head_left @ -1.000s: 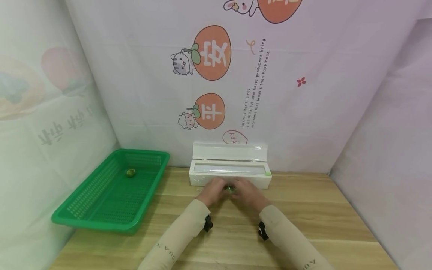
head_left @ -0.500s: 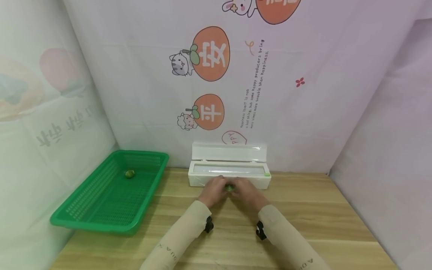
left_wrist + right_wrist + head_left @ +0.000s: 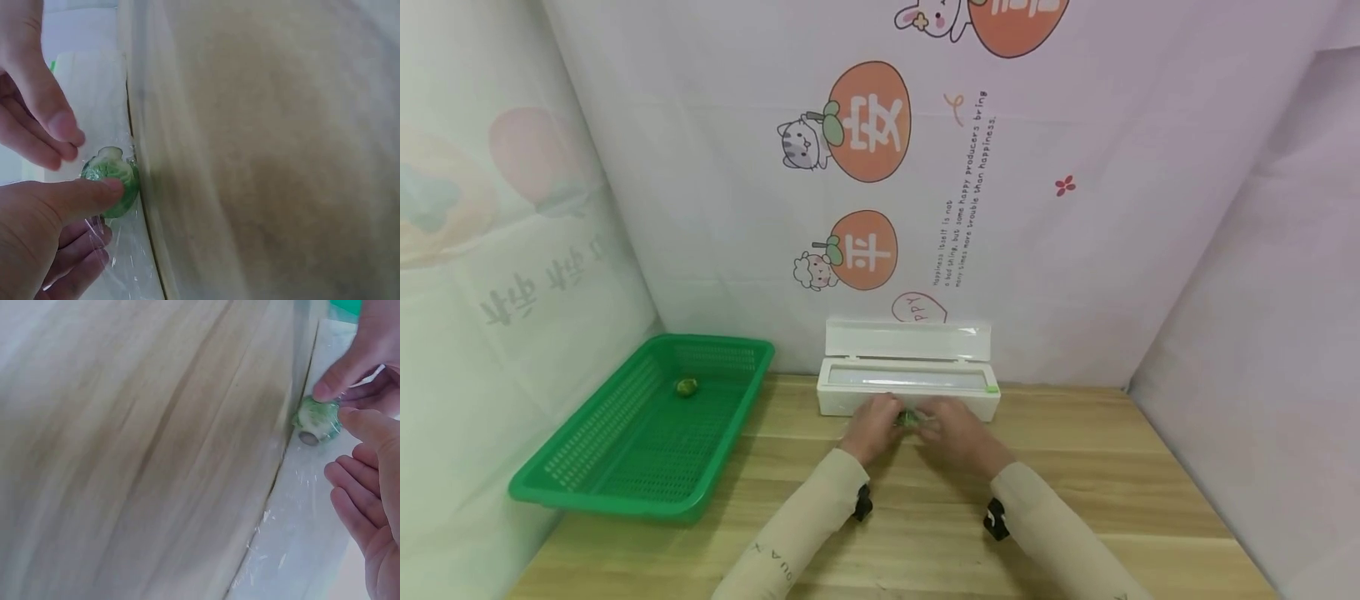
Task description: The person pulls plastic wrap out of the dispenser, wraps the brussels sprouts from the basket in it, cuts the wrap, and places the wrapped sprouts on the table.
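Observation:
A small green Brussels sprout (image 3: 112,169) with a pale stem end sits in clear cling film in front of the white box. My left hand (image 3: 874,427) holds it, thumb on top and fingers curled behind, as the left wrist view shows. Close beside it is my right hand (image 3: 957,433); in the right wrist view its thumb (image 3: 365,428) reaches to the sprout's edge while its other fingers stand apart, loosely bent. Whether the right fingers touch the film cannot be told. The white cling film box (image 3: 910,402) lies behind both hands, its lid (image 3: 908,340) raised.
On the left stands a green plastic basket (image 3: 718,446) with one more Brussels sprout (image 3: 687,387) inside. The wooden table (image 3: 1075,483) runs to a printed cloth (image 3: 1037,275) at the back, with cloth walls on both sides.
The right hand and forearm have shifted slightly right, opening a small gap by the sprout. My left hand keeps its hold. Basket and box stay put.

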The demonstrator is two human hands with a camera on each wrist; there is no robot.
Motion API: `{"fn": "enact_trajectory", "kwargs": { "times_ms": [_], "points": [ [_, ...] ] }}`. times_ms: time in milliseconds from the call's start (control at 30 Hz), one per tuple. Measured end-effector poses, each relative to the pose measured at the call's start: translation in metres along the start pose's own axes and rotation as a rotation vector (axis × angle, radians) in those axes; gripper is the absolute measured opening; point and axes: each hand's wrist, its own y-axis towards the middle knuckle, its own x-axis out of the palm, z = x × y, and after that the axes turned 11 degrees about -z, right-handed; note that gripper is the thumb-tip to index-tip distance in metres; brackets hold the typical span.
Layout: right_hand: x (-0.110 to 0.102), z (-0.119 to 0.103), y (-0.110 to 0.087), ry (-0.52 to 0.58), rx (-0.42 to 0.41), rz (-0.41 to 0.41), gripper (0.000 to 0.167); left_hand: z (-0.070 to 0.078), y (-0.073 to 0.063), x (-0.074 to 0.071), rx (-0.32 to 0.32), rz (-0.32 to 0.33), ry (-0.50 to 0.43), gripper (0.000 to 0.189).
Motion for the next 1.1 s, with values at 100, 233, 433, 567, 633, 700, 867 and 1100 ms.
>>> {"fn": "enact_trajectory", "kwargs": {
  "times_ms": [100, 233, 433, 567, 633, 700, 867, 1100],
  "points": [
    [-0.006, -0.001, -0.008, -0.02, 0.015, -0.023, 0.025, 0.001, -0.002, 0.0, -0.006, -0.003, 0.015, 0.019],
    [-0.011, 0.001, -0.02, -0.073, 0.041, -0.061, 0.025, 0.001, -0.003, 0.001, -0.018, -0.016, 0.014, 0.02],
    [-0.022, 0.005, -0.038, -0.094, 0.038, -0.103, 0.029, -0.002, -0.005, 0.001, -0.009, -0.022, -0.017, 0.021],
    [-0.031, 0.008, -0.05, -0.119, 0.058, -0.115, 0.032, -0.002, -0.006, -0.002, -0.004, -0.026, -0.036, 0.021],
    [-0.035, 0.01, -0.057, -0.121, 0.079, -0.107, 0.033, -0.003, -0.007, -0.004, 0.001, -0.029, -0.044, 0.021],
    [-0.038, 0.014, -0.064, -0.131, 0.098, -0.092, 0.035, -0.003, -0.008, -0.006, 0.002, -0.033, -0.053, 0.021],
    [-0.051, 0.025, -0.077, -0.138, 0.173, -0.045, 0.044, -0.002, -0.01, -0.012, -0.01, -0.068, -0.076, 0.018],
    [-0.076, 0.049, -0.076, -0.126, 0.228, 0.064, 0.045, 0.001, -0.003, -0.028, 0.045, -0.092, -0.094, 0.018]
  ]
}}
